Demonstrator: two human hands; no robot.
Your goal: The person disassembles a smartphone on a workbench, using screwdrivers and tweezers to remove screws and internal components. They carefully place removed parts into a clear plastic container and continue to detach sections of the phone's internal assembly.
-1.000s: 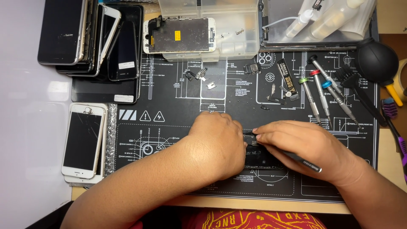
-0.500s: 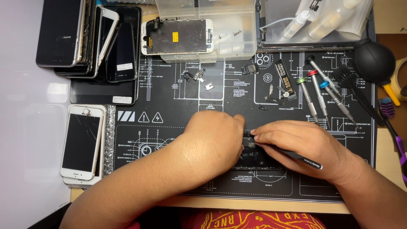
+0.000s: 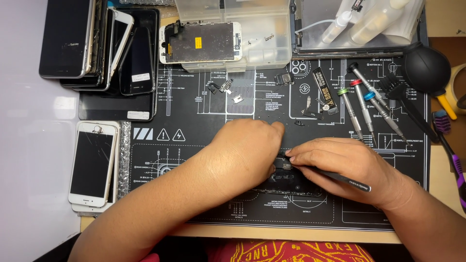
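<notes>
An opened black phone body lies on the black repair mat, mostly hidden under both hands. My left hand rests on its left end and presses it down, fingers curled over the top edge. My right hand comes in from the right and grips thin metal tweezers, with the tip end hidden under the fingers over the phone's upper part.
Several precision screwdrivers and a brush lie at the mat's right. A black air blower and purple toothbrush sit further right. A removed screen rests on a clear parts box. Stacked phones and a white phone are on the left.
Both hands stay over the phone body. The left hand's fingers have shifted slightly; the tweezers keep the same angle.
</notes>
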